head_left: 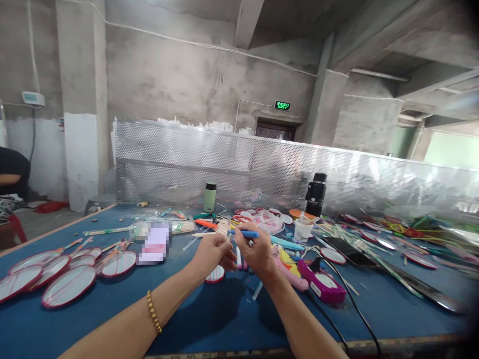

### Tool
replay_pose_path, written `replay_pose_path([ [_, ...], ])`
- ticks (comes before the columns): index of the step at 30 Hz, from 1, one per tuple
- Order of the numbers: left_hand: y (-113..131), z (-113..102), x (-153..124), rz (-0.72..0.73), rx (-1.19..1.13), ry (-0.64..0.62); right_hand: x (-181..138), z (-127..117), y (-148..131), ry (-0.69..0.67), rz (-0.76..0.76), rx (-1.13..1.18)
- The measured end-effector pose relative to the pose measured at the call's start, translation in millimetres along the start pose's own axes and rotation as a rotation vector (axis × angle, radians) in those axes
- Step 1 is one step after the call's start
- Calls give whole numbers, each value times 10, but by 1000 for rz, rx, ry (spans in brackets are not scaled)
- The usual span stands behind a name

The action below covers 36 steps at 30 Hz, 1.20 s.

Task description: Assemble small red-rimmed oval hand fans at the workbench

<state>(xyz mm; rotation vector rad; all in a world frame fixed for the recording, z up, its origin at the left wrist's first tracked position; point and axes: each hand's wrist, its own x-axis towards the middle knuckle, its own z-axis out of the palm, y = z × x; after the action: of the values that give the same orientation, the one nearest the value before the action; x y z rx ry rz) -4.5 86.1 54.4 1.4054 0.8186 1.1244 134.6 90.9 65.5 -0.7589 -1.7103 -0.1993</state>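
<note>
Above the blue table (224, 324), my left hand (214, 251) pinches a pale stick (228, 222), my right hand (259, 252) a blue pen (248, 234): likely marking, needing steadiness next.

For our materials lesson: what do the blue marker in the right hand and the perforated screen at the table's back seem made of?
Blue marker: probably smooth plastic, from its even, moulded-looking colour. Perforated screen: likely shiny bare metal, from its silvery glints.
</note>
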Motion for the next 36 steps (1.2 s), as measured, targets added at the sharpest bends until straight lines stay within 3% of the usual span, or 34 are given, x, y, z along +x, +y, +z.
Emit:
replay_pose_path([
  [36, 0, -5, 2, 1, 8, 1, 31, 4, -26, -14, -12, -13],
])
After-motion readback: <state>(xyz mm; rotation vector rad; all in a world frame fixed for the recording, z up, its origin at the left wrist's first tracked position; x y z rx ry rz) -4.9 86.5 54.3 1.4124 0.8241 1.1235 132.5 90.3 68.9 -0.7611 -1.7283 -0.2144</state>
